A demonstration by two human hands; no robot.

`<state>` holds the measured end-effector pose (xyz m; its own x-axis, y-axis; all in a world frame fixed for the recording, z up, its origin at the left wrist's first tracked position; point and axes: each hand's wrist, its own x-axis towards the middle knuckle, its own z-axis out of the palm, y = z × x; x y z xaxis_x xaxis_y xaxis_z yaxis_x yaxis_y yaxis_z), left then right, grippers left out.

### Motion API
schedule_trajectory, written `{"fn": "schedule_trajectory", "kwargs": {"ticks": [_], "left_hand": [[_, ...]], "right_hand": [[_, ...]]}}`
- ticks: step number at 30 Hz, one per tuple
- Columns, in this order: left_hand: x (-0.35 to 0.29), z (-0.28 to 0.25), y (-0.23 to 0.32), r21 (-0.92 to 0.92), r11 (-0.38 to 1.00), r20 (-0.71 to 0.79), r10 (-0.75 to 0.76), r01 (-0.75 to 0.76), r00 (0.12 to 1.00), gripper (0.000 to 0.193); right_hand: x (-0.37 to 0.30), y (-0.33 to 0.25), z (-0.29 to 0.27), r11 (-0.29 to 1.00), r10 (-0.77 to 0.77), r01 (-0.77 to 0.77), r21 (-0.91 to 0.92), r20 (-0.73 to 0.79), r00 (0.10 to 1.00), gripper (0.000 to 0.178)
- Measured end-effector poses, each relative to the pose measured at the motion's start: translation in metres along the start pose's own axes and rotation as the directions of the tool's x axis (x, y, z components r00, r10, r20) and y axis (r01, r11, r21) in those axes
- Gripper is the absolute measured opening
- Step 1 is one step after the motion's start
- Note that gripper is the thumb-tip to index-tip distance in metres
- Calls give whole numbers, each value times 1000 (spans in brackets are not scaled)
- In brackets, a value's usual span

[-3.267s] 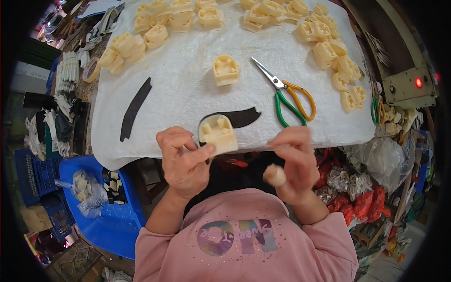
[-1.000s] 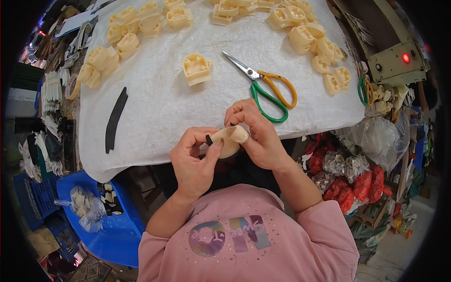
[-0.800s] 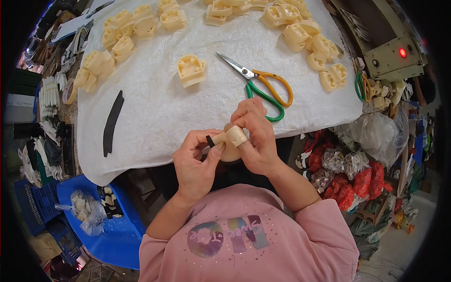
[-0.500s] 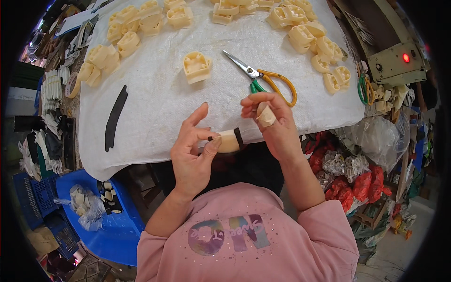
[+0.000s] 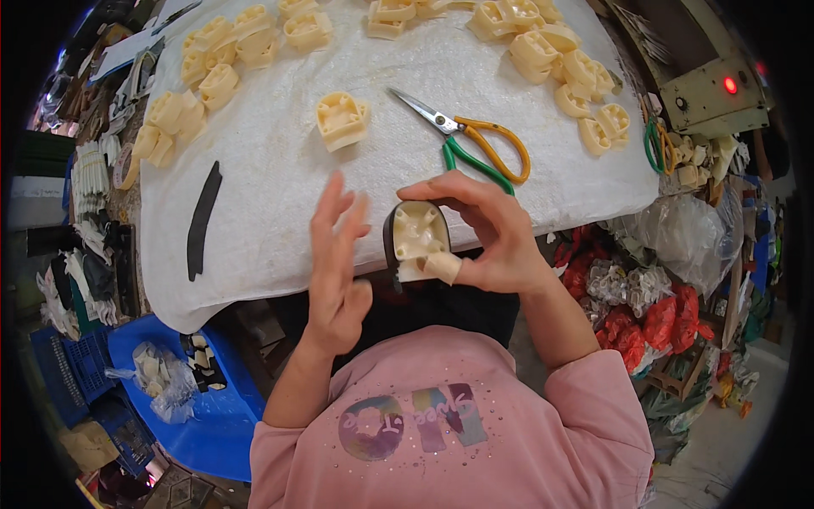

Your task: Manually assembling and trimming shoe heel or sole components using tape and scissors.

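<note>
While right hand [image 5: 496, 231] pinches, shell [image 5: 419, 227] between fingertips [image 5: 419, 190]

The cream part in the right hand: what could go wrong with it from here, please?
1. The cream part might slip: only the right hand holds it, at the near edge of the table, and the open left hand is apart from it.
2. The black strip around its curved side might shift or come loose; I cannot tell how firmly it is attached.
3. The scissors lie just beyond the right hand, so the hand could knock them.
</note>
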<state>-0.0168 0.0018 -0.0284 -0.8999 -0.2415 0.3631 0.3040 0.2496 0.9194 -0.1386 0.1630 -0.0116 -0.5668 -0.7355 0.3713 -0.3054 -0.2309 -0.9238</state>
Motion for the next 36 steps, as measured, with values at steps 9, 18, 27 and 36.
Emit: {"fn": "schedule_trajectory", "kwargs": {"ticks": [9, 18, 27, 36], "left_hand": [[-8, 16, 5, -760, 454, 263, -441, 466, 858, 53], [-5, 27, 10, -699, 590, 182, -399, 404, 899, 64], [-2, 40, 10, -393, 883, -82, -310, 256, 947, 67], [3, 31, 13, -557, 785, -158, -421, 272, 893, 46]], "right_hand": [[-6, 0, 32, 996, 60, -54, -74, 80, 995, 62], [8, 6, 25, 768, 457, -460, 445, 122, 881, 31], [6, 25, 28, 899, 242, -325, 295, 283, 928, 21], [-14, 25, 57, 997, 12, -9, 77, -46, 999, 39]]}}
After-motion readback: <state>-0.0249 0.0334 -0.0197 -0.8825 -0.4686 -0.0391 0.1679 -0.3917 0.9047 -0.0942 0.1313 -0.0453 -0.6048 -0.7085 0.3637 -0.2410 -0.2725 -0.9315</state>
